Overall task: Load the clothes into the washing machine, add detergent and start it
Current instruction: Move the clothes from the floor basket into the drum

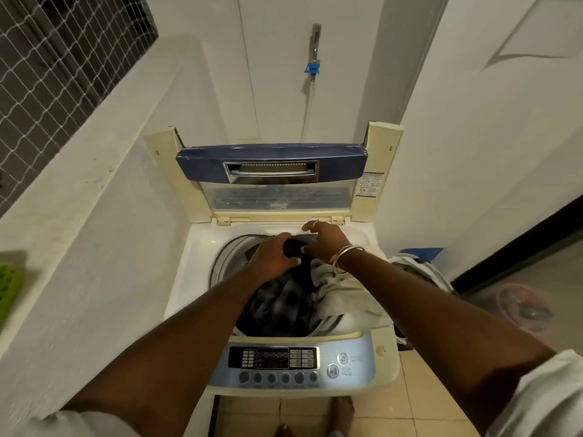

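Soft, dim indoor light is cast evenly; edges far from the fingers (pixel 309 228) are bowed and blurred.

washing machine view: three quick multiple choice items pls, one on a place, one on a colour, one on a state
1. Where does the pale cloth lie? A on the floor B over the right rim of the drum C on the lid
2. The control panel is mainly: A red B blue C green
3. The left hand: A hangs empty B presses a button C grips a dark cloth
Answers: B, it drapes across the rim; B, blue surrounds the buttons; C, the hand curls round it above the drum.
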Demonstrator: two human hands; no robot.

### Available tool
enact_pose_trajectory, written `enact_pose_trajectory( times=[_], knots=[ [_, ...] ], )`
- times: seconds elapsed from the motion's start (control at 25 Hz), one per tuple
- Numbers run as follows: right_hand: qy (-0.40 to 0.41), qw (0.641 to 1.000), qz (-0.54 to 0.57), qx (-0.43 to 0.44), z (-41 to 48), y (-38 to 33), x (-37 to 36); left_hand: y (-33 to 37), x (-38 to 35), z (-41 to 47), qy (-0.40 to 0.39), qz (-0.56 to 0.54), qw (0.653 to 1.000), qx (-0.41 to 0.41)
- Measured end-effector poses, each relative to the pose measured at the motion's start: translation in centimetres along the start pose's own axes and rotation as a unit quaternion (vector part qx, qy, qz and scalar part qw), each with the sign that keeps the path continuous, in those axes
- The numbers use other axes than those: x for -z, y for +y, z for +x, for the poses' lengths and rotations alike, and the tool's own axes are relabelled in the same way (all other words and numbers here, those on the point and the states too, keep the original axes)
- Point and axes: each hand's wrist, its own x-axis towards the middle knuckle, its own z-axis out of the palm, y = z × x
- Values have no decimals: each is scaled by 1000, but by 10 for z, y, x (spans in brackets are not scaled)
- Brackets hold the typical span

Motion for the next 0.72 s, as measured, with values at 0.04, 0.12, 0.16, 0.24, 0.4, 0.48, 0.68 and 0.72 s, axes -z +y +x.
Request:
enact_pose_trajectory(
  times=[0.04,0.12,0.16,0.24,0.4,0.48,0.68,0.72],
  knots=[
    [25,1000,6,-9,-4,11,7,10,-8,4,-23,-2,1000,-19],
    [79,997,-2,-23,-14,36,19,26,-26,9,-65,-2,997,-44],
    [97,994,-18,-37,-20,50,22,34,-37,11,-89,4,995,-48],
    [104,990,-34,-95,-29,83,24,50,-62,14,-147,29,987,-65],
    [44,985,15,-163,-47,147,10,65,-114,23,-207,89,972,-64],
    [9,985,45,-169,-60,165,3,72,-137,27,-209,119,969,-54],
    [23,992,41,-117,-72,173,-7,78,-150,40,-172,98,980,-24],
    [60,991,40,-115,-72,169,-7,76,-147,43,-173,59,983,-27]
  ],
)
